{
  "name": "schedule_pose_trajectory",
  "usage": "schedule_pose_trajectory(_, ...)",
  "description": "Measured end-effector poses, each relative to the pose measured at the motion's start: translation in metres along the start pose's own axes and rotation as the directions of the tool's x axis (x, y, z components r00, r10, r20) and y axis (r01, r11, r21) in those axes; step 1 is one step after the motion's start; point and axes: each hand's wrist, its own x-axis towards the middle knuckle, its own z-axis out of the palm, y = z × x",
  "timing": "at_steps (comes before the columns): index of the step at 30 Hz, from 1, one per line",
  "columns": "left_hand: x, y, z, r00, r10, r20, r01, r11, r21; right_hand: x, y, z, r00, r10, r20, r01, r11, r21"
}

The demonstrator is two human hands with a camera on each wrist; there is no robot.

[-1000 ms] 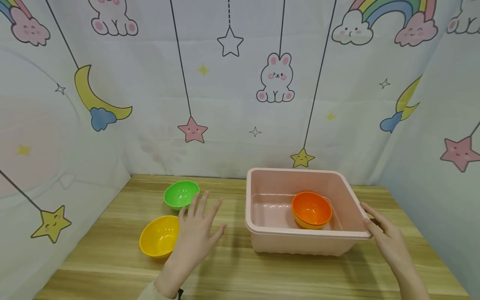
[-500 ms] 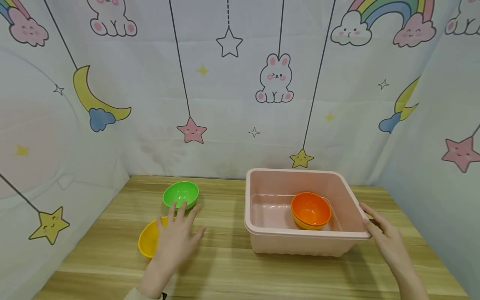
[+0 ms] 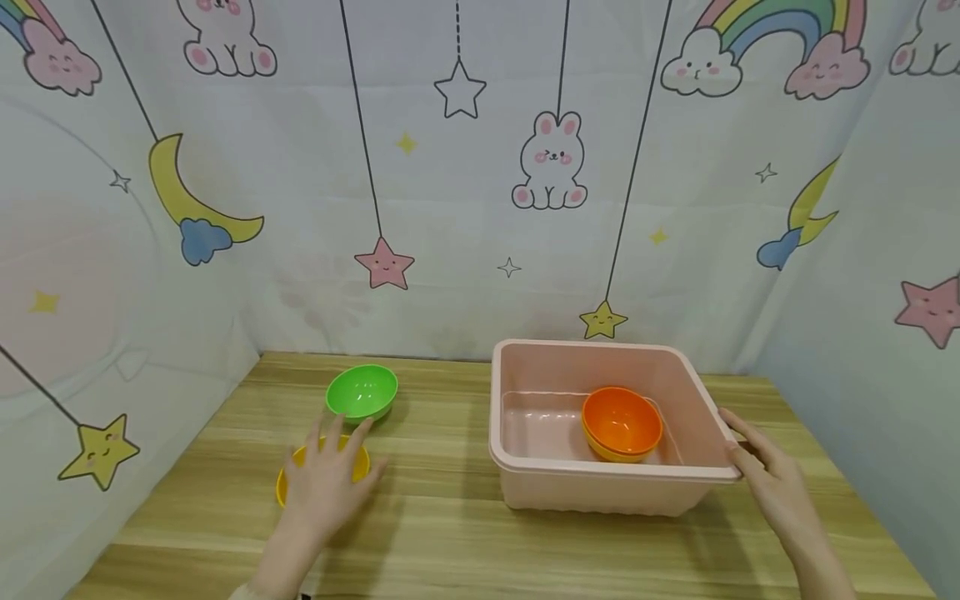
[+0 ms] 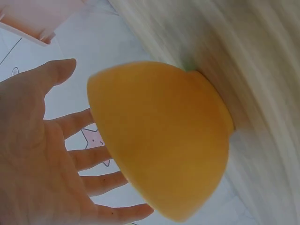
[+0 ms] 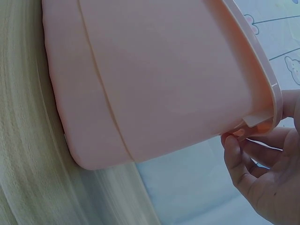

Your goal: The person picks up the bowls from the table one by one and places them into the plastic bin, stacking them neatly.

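My left hand (image 3: 322, 487) hovers over the yellow bowl (image 3: 358, 467) with fingers spread and nearly straight. In the left wrist view the yellow bowl (image 4: 159, 136) stands on the table, and the fingers (image 4: 96, 158) reach past its rim without curling round it. At the right, my right hand (image 3: 772, 475) grips the rim of the pink plastic tub (image 3: 615, 487). The right wrist view shows fingers (image 5: 234, 161) curled under the lip of the tub (image 5: 173, 84) at its corner. Inside the tub sits an orange bowl (image 3: 622, 421), nested in a yellow one (image 3: 617, 456).
A green bowl (image 3: 362, 392) stands just behind the yellow bowl on the wooden table (image 3: 450, 550). A white cloth backdrop (image 3: 450, 192) with cartoon prints closes off the back and both sides.
My left hand has moved left and come over the yellow bowl, uncovering the green bowl. The right hand stays at the tub's rim, and the tub and bowls keep their places.
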Motion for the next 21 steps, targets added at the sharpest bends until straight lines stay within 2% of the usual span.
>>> schedule_pose_trajectory(13,-0.005,-0.012,0.004,1.000,-0.011,0.016,0.011,1.000,0.018,0.001,0.001,0.001,1.000,0.011,-0.013,-0.011,1.000,-0.013)
schedule_pose_trajectory(21,-0.005,-0.017,0.002,0.999,-0.016,0.036,0.015,0.999,0.036,0.001,0.003,0.001,1.000,0.009,-0.019,-0.009,1.000,-0.012)
